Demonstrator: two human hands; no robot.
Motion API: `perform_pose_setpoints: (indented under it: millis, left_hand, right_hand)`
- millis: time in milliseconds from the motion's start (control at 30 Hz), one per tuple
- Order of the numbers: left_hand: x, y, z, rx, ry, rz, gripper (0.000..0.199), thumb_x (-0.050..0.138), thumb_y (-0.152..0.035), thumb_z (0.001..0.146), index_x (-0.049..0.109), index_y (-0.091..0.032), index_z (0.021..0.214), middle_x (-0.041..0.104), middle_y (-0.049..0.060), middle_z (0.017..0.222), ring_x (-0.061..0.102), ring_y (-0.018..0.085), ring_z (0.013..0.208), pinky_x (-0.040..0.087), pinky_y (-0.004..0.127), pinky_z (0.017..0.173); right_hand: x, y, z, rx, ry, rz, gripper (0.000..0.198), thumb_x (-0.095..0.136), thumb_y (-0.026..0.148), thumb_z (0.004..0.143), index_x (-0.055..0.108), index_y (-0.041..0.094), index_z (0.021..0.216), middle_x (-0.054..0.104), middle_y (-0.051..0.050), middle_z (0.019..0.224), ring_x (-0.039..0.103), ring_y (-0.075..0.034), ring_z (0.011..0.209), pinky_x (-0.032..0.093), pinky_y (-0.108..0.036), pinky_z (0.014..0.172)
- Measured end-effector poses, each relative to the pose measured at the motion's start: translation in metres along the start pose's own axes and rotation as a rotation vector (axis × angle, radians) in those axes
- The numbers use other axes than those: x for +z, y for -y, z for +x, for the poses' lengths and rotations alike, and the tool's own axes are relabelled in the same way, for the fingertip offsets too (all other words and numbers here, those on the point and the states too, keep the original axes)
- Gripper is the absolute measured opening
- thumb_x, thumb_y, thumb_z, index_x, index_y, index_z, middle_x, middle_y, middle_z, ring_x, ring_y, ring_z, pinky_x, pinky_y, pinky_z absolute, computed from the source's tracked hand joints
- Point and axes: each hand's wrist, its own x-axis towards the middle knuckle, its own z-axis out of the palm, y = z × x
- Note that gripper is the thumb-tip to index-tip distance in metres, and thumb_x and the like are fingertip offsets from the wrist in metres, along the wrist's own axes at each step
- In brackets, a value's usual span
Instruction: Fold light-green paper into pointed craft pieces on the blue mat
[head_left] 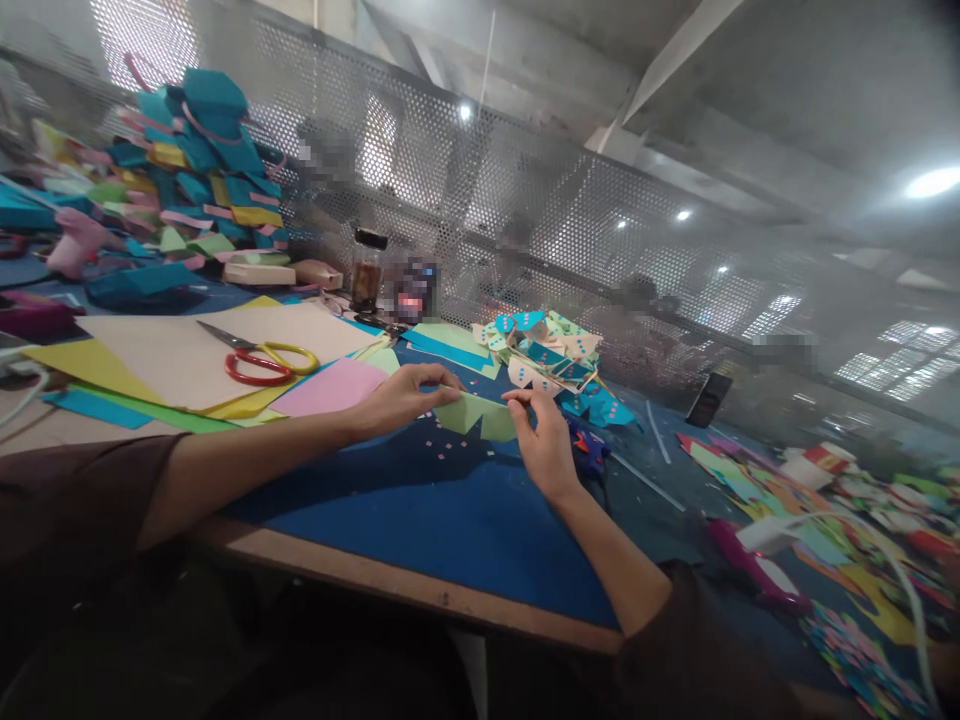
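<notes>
Green paper strip [458, 413] runs crosswise, notched edge downward, ends pinched by left hand [405, 399] and right hand [547, 443].

Perforated partition [450, 190]: set along the table's far side. Bottle [366, 280], dark-lidded, brownish contents: stood upright before the partition. Phone [709, 399]: propped at a tilt, right. Container [821, 465], white and red: placed farther right, among paper scraps [874, 500]. Power strip [724, 545], magenta: laid nearer, crossed by white cable [916, 620]. Ceiling lamp [932, 183], lit: mounted overhead, right.
</notes>
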Motion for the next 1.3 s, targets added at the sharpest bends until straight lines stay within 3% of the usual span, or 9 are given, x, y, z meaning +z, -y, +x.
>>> perform_pose_setpoints:
  millis: [433, 667, 967, 1300]
  left_hand:
    - [0.003, 0.003, 0.000, -0.059, 0.011, 0.019, 0.029, 0.063, -0.046, 0.083, 0.071, -0.018, 0.085, 0.072, 0.005, 0.096, 0.063, 0.023, 0.093, 0.045, 0.032, 0.082]
    - [0.006, -0.001, -0.002, -0.115, 0.039, -0.008, 0.031, 0.062, -0.048, 0.082, 0.068, -0.017, 0.082, 0.069, 0.004, 0.079, 0.061, 0.020, 0.075, 0.044, 0.029, 0.068]
    - [0.006, 0.012, 0.000, -0.079, 0.061, -0.010, 0.027, 0.061, -0.044, 0.085, 0.065, -0.018, 0.083, 0.066, 0.002, 0.075, 0.059, 0.018, 0.070, 0.042, 0.026, 0.064]
    - [0.005, 0.011, 0.000, -0.065, 0.044, 0.039, 0.027, 0.058, -0.044, 0.086, 0.065, -0.017, 0.085, 0.063, 0.000, 0.073, 0.055, 0.016, 0.068, 0.039, 0.025, 0.062]
  right_hand:
    - [0.003, 0.004, -0.001, -0.010, 0.008, -0.013, 0.018, 0.047, 0.025, 0.096, 0.064, 0.021, 0.095, 0.066, -0.007, 0.095, 0.061, -0.023, 0.096, 0.044, -0.037, 0.090]
    - [0.005, 0.003, -0.001, -0.045, 0.007, -0.024, 0.017, 0.047, 0.023, 0.097, 0.064, 0.022, 0.096, 0.066, -0.006, 0.095, 0.061, -0.022, 0.096, 0.044, -0.036, 0.089]
    - [0.007, 0.006, -0.004, -0.069, 0.027, -0.073, 0.018, 0.048, 0.022, 0.097, 0.065, 0.022, 0.095, 0.067, -0.006, 0.093, 0.061, -0.023, 0.095, 0.043, -0.035, 0.087]
    - [0.007, 0.007, -0.005, -0.089, 0.039, -0.106, 0.017, 0.049, 0.021, 0.096, 0.065, 0.022, 0.095, 0.066, -0.005, 0.092, 0.061, -0.022, 0.094, 0.042, -0.035, 0.086]
